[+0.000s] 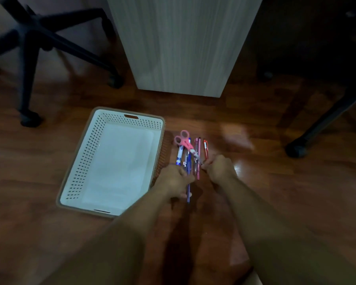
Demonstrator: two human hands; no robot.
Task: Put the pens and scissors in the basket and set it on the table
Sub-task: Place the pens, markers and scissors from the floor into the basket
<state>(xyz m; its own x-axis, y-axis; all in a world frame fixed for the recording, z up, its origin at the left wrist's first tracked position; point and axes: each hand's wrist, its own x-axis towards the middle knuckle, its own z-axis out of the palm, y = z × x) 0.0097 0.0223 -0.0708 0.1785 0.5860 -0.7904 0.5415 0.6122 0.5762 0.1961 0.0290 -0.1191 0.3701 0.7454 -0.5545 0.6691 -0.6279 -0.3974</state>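
A white perforated basket [84, 155] with a brown rim lies on the wooden floor, with nothing in it. Just right of it lies a bunch of pens [188, 159]: blue ones, a pink one [198, 161] and an orange one [205, 148]. Pink-handled scissors [184, 140] lie across the blue pens. My left hand [174, 179] rests on the near ends of the blue pens, fingers curled around them. My right hand [220, 167] pinches at the near ends of the pink and orange pens, next to the scissors' tip.
A light wood-grain cabinet side [183, 48] stands behind the pens. A black office chair base [35, 46] with castors is at the back left. Another castor and leg [296, 149] is at the right. The floor is dark reddish wood.
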